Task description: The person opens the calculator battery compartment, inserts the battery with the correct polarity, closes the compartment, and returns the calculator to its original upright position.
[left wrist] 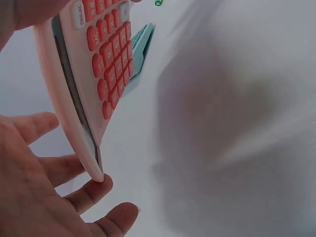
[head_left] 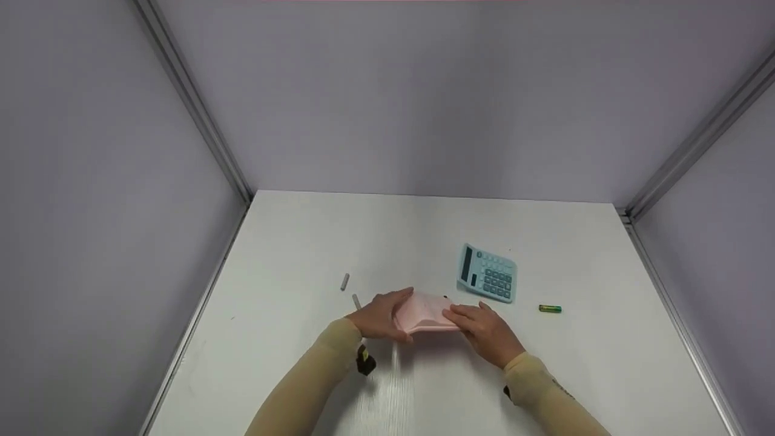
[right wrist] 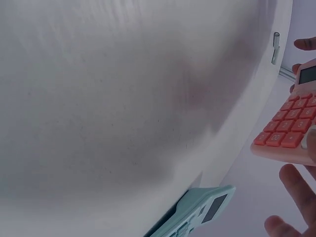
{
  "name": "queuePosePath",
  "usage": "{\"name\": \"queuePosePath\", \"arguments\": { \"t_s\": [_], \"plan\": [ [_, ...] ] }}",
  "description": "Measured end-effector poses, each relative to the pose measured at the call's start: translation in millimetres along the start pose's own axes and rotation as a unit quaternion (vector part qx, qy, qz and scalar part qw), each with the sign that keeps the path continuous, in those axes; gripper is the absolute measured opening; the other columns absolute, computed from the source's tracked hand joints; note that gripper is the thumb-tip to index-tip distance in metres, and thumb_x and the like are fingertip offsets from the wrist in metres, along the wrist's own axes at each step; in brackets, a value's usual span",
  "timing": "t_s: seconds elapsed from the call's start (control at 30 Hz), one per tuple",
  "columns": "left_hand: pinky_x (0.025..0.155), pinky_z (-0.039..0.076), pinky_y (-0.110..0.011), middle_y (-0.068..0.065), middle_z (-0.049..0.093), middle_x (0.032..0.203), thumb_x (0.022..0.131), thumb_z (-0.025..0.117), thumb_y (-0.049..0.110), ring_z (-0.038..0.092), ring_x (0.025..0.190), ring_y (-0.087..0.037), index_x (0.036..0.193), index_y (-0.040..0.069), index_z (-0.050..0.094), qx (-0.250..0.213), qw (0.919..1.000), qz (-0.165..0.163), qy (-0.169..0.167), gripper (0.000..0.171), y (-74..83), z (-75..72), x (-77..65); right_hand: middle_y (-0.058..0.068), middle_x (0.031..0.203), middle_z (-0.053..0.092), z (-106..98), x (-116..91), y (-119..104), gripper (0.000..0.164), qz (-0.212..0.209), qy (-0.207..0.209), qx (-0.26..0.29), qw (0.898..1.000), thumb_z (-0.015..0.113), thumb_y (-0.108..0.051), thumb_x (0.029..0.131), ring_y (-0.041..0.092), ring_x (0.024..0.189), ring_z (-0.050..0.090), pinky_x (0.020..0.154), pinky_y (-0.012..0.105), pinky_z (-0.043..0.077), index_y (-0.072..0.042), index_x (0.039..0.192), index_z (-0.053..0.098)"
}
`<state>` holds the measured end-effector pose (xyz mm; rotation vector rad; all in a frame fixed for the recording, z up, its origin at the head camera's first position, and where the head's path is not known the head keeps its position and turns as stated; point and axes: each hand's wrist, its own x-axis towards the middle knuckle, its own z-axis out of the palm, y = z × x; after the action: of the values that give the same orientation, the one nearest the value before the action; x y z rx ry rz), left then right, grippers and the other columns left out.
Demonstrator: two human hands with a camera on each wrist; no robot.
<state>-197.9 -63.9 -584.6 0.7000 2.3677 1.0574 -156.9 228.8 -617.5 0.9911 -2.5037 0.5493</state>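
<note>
Both hands hold a pink calculator (head_left: 427,310) by its two ends, a little above the white table. Its plain pink back shows in the head view, while its coral keys (left wrist: 111,59) face the table in the left wrist view. My left hand (head_left: 381,315) grips the left end, fingers spread along the edge. At the other end my right hand (head_left: 487,332) pinches the calculator, with one digit lying over the corner of the key side in the right wrist view. A light blue calculator (head_left: 489,274) lies just beyond the right hand.
A green battery (head_left: 550,309) lies to the right of the blue calculator. Two small grey cylinders, a farther one (head_left: 345,281) and a nearer one (head_left: 356,301), lie by the left hand. Grey panels (head_left: 424,97) wall in the table's back and sides.
</note>
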Motion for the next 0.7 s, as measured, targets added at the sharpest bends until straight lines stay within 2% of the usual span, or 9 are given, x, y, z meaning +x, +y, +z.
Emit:
{"name": "queuePosePath", "arguments": {
  "t_s": [0.2, 0.33, 0.57, 0.7],
  "plan": [
    [0.111, 0.029, -0.046, 0.002, 0.035, 0.151, 0.063, 0.084, 0.048, 0.032, 0.136, -0.023, 0.152, 0.018, 0.03, 0.052, 0.9984, 0.022, 0.003, 0.108, -2.9, 2.2, 1.2, 0.002, 0.126, 0.064, 3, -1, -1, 0.056, -0.018, 0.001, -0.009, 1.0, 0.076, -0.007, 0.08, 0.02, 0.113, 0.061, 0.092, 0.052, 0.049, -0.021, 0.132, 0.061],
    [0.111, 0.03, -0.047, 0.001, 0.034, 0.152, 0.063, 0.085, 0.047, 0.031, 0.138, -0.025, 0.152, 0.023, 0.03, 0.086, 0.9957, 0.034, 0.006, 0.107, -6.9, 5.2, 1.5, 0.003, 0.13, 0.06, 4, -2, -2, 0.055, -0.016, -0.019, -0.003, 1.0, 0.073, -0.008, 0.083, 0.022, 0.118, 0.058, 0.098, 0.049, 0.046, -0.02, 0.135, 0.058],
    [0.109, 0.033, -0.049, -0.006, 0.029, 0.155, 0.062, 0.087, 0.043, 0.028, 0.14, -0.026, 0.15, 0.031, 0.031, 0.121, 0.9919, 0.038, 0.011, 0.106, -10.6, 7.8, 0.6, 0.004, 0.135, 0.057, 5, -4, 0, 0.059, -0.012, -0.04, 0.01, 0.999, 0.076, -0.012, 0.083, 0.023, 0.122, 0.055, 0.098, 0.053, 0.045, -0.019, 0.137, 0.055],
    [0.108, 0.035, -0.046, -0.006, 0.028, 0.155, 0.06, 0.087, 0.041, 0.028, 0.14, -0.025, 0.15, 0.031, 0.032, 0.151, 0.9866, 0.058, 0.023, 0.106, -10.6, 8.0, 0.6, 0.003, 0.138, 0.055, 3, -4, 1, 0.066, -0.017, -0.058, 0.007, 0.998, 0.081, -0.017, 0.078, 0.023, 0.123, 0.054, 0.098, 0.053, 0.045, -0.02, 0.139, 0.054]
  ]
}}
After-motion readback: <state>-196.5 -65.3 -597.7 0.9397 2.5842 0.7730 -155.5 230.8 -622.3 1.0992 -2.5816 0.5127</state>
